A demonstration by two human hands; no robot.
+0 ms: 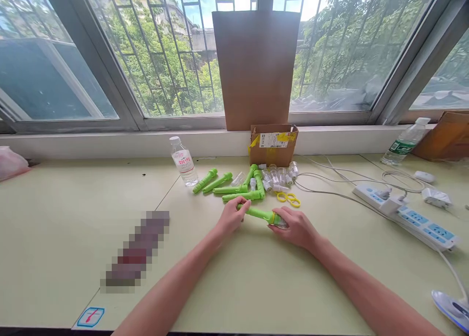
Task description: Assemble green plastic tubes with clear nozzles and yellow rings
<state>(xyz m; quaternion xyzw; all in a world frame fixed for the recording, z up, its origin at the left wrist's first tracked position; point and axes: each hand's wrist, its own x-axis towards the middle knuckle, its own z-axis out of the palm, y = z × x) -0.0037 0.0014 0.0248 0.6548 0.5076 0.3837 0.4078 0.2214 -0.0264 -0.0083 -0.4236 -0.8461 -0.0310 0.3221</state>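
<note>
A green plastic stick with a flared, ribbed end (259, 213) lies level between my two hands, just above the table. My left hand (230, 217) pinches its thin end between thumb and fingers. At the other end, my right hand (296, 227) wraps around a clear ribbed piece (280, 221), partly hidden by the fingers. A yellow band shows where the clear piece meets the green part. Just beyond my hands lie several similar green sticks (230, 190), several clear plastic cups (281, 175) with white parts, and loose yellow rings (289, 198).
A small cardboard box (273, 153) stands behind the parts. One water bottle (184, 162) is left of them, another (405, 141) far right. Cables run to a power strip (406, 216) at right. A blurred long object (137, 250) lies at left.
</note>
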